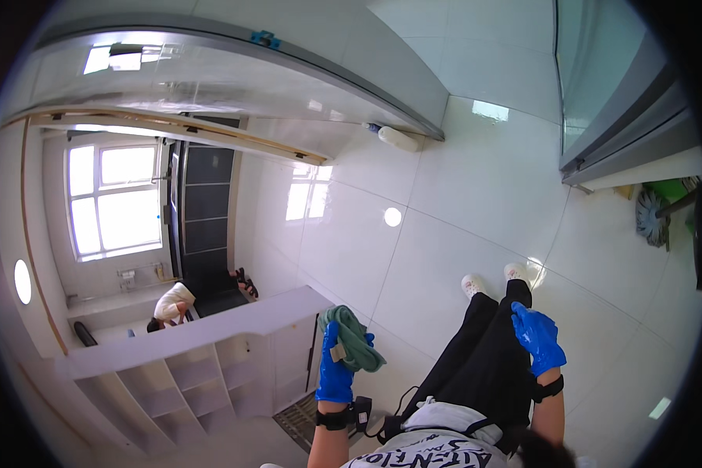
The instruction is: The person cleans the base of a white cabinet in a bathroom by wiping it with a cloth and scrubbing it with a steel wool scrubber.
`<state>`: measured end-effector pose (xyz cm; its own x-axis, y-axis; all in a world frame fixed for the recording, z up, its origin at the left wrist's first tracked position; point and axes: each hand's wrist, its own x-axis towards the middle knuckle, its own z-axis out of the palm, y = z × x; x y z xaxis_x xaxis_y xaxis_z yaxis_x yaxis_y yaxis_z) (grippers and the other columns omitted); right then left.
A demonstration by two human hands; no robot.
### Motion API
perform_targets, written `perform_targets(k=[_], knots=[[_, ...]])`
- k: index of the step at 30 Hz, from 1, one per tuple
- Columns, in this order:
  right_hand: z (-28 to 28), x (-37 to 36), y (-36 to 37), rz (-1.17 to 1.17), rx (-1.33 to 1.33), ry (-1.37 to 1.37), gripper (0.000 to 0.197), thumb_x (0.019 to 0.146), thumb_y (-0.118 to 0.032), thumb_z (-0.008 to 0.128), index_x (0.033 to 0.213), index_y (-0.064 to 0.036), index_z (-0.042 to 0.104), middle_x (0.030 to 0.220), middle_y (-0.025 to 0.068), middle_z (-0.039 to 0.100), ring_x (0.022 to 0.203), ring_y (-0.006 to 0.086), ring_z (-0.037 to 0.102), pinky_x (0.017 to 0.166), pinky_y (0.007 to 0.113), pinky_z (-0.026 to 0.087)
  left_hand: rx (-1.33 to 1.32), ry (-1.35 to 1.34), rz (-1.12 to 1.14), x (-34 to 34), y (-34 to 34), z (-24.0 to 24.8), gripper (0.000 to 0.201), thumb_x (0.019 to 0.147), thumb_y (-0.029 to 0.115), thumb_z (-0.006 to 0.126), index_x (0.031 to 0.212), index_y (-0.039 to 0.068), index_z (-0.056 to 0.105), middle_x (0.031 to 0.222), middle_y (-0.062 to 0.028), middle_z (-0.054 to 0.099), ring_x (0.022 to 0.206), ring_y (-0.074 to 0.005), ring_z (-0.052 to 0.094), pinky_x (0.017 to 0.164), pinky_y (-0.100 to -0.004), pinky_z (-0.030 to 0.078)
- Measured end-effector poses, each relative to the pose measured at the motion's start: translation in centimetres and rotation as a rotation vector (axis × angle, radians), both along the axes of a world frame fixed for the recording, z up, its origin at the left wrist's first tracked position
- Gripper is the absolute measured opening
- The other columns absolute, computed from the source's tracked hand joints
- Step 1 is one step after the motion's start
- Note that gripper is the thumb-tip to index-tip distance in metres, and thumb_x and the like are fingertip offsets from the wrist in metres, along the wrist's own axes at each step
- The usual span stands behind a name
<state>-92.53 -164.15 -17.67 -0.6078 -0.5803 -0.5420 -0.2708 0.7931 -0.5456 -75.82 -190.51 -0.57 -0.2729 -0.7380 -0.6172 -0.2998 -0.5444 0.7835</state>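
My left hand (335, 374), in a blue rubber glove, is closed around a bunched green cloth (358, 341) beside the end of a white shelf unit. The cloth's folds hide part of my fingers. A small beige patch shows on the cloth's near side. My right hand (537, 335), gloved in the same blue, hangs by my right thigh. Its fingers point forward, loosely apart, and I see nothing in them. Black straps circle both wrists.
A white bottle (398, 139) lies on the glossy tiled floor by a grey door frame. To my left stands the white shelf unit (164, 402); beyond it another person (175, 303) bends over near a window. A grey mop head (652, 218) is at the right.
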Motion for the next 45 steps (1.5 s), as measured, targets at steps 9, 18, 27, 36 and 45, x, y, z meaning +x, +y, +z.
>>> perform_targets(k=[9, 18, 27, 36, 45], knots=[[0.9, -1.3, 0.4, -0.073, -0.103, 0.028, 0.025, 0.087, -0.026, 0.049, 0.107, -0.0142, 0.056, 0.085, 0.0137, 0.063, 0.076, 0.0337, 0.061, 0.064, 0.043, 0.049, 0.015, -0.016, 0.005, -1.8, 0.8, 0.3, 0.047, 0.087, 0.044, 0.047, 0.116, 0.007, 0.050, 0.095, -0.0127, 0.058, 0.083, -0.0273, 0.060, 0.071, -0.0379, 0.050], [0.9, -1.8, 2.0, -0.044, -0.050, 0.117, 0.024, 0.086, -0.025, 0.050, 0.107, -0.0134, 0.057, 0.086, 0.0134, 0.063, 0.076, 0.0331, 0.061, 0.063, 0.043, 0.049, 0.021, 0.013, 0.002, -1.9, 2.0, 0.6, 0.047, 0.087, 0.043, 0.048, 0.117, 0.007, 0.049, 0.097, -0.0132, 0.059, 0.085, -0.0275, 0.059, 0.074, -0.0384, 0.050], [3.6, -2.4, 0.7, -0.030, -0.015, 0.077, 0.028, 0.086, -0.027, 0.050, 0.111, -0.0133, 0.057, 0.095, 0.0114, 0.064, 0.083, 0.0311, 0.061, 0.069, 0.040, 0.049, 0.023, 0.084, -0.023, -0.9, 1.4, 1.5, 0.049, 0.085, 0.043, 0.052, 0.117, 0.006, 0.048, 0.097, -0.0142, 0.059, 0.087, -0.0278, 0.060, 0.076, -0.0389, 0.051], [3.8, -1.2, 1.9, -0.027, -0.083, 0.256, 0.027, 0.085, -0.026, 0.052, 0.109, -0.0135, 0.056, 0.086, 0.0101, 0.062, 0.074, 0.0293, 0.061, 0.065, 0.040, 0.050, 0.036, 0.170, -0.070, -0.1, 1.2, 1.1, 0.049, 0.085, 0.043, 0.052, 0.116, 0.004, 0.048, 0.096, -0.0142, 0.059, 0.086, -0.0273, 0.060, 0.076, -0.0388, 0.051], [4.5, 4.3, 3.0, -0.120, -0.051, 0.434, 0.029, 0.083, -0.026, 0.054, 0.110, -0.0160, 0.056, 0.084, 0.0080, 0.062, 0.071, 0.0276, 0.061, 0.066, 0.041, 0.050, 0.090, 0.296, -0.189, 3.3, -0.7, -0.9, 0.049, 0.085, 0.042, 0.053, 0.117, 0.006, 0.046, 0.095, -0.0138, 0.058, 0.085, -0.0278, 0.060, 0.075, -0.0390, 0.051]])
